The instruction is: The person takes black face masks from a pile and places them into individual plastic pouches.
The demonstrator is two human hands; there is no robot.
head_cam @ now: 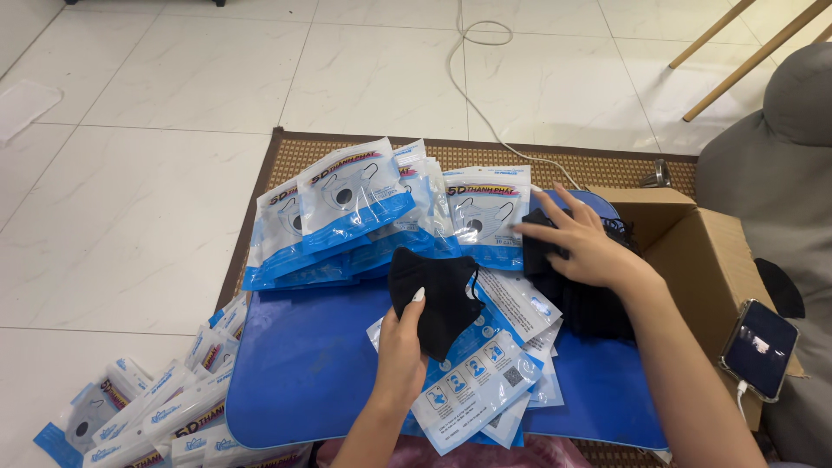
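My left hand [399,345] grips a folded black face mask [439,294] by its lower edge, holding it over the blue board [303,364]. My right hand [582,241] lies flat on a stack of black masks [589,299] at the board's right side, fingers spread and touching the top mask. Under the held mask lie several empty white-and-blue mask pouches [485,381]. A pile of filled blue-and-white pouches [355,217] leans along the far edge of the board.
An open cardboard box [702,260] stands at the right, with a phone [760,348] on its flap and a white cable attached. More pouches [156,416] are scattered on the tiled floor at lower left. A grey cushion [780,173] and wooden chair legs [745,52] are at the right.
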